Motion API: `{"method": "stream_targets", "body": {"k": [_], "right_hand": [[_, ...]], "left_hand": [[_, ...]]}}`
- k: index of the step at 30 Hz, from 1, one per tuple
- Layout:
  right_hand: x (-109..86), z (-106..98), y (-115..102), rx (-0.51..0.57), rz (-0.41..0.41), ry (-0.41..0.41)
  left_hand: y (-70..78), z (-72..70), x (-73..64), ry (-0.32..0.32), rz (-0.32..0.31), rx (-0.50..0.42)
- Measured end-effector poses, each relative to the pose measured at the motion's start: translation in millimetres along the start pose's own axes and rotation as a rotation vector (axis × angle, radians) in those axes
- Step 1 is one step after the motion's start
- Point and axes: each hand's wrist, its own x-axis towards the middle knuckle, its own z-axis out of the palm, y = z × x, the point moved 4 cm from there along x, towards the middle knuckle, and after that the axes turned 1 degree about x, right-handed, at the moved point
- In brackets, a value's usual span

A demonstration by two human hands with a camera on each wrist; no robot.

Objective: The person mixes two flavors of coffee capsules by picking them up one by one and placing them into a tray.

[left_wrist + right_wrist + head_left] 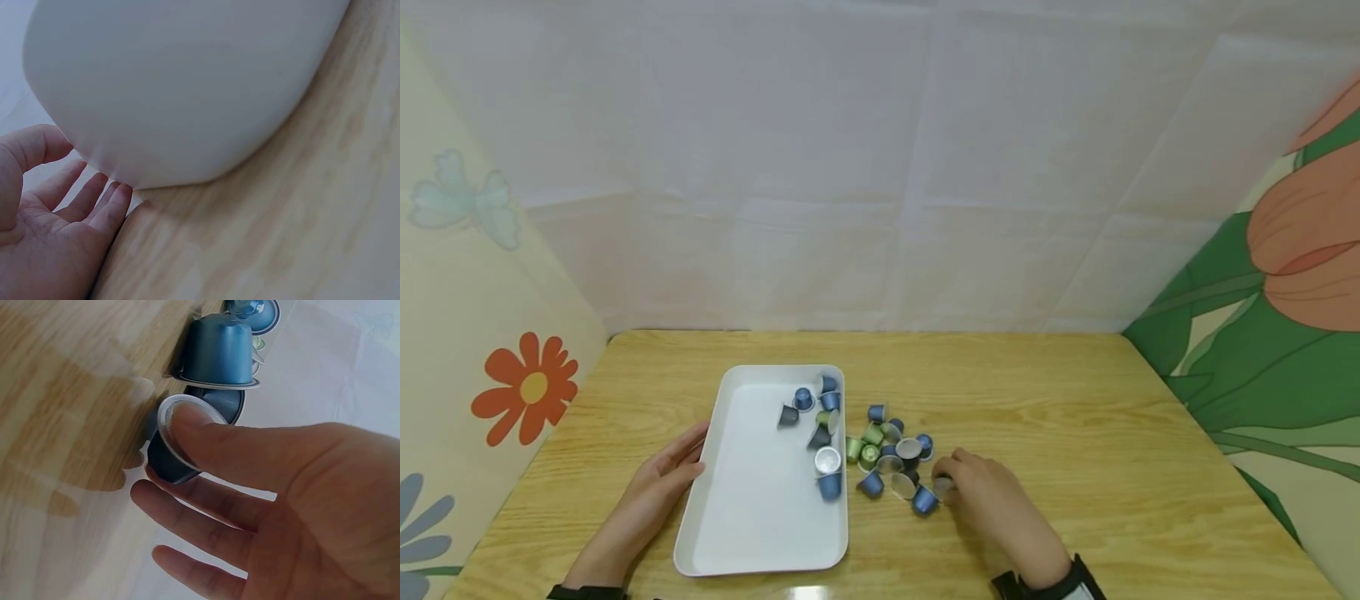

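By the right hand [996, 496], one dark-bodied coffee capsule [169, 457] is being pinched between thumb and fingers, just beside the loose cluster [890, 466]. By the left hand [655, 492], relaxed fingertips are being rested against the left wall of one white tray [760, 500], its long axis being aimed toward the far edge of the worktop [1075, 400]. The tray is being set left of the right hand, the cluster lying between; it is being neared most by the left hand. Three green capsules [869, 456] are being counted in the cluster; the rest are being overlapped too much for counting. Eight trayed capsules [830, 487] are being made out: four blue, two dark, one green, one lid-up.
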Motion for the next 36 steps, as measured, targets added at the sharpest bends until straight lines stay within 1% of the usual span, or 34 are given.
{"method": "stream_targets", "body": {"k": [4,9,13,16,21,24,28,31,36], "right_hand": [[-0.8,-3,1,0.002,0.051,-0.007],[-0.8,-9,1,0.008,0.085,0.026],[1.8,-16,-3,-0.006,0.076,0.061],[5.6,-21,-7,-0.011,0.064,0.064],[15.2,-30,-20,-0.003,0.051,0.074],[23.5,-34,-30,0.001,0.030,0.082],[36.4,-36,-43,0.001,0.019,0.056],[46.0,-39,-52,0.025,0.029,0.036],[59.1,-43,-67,0.078,0.014,0.040]], "left_hand": [[0.0,1.2,1.2,-0.002,-0.003,-0.007],[-0.5,1.9,3.4,0.002,-0.001,-0.005],[-0.2,1.7,4.0,0.009,-0.007,0.003],[0.2,1.9,3.6,0.015,-0.021,0.011],[0.6,2.7,2.7,0.012,-0.033,0.013],[0.3,2.0,1.1,0.006,-0.015,0.013],[0.5,0.6,-2.0,0.004,0.001,0.012],[1.1,0.4,-3.1,0.004,-0.001,0.015],[0.1,0.1,-2.0,0.004,-0.002,0.016]]}}
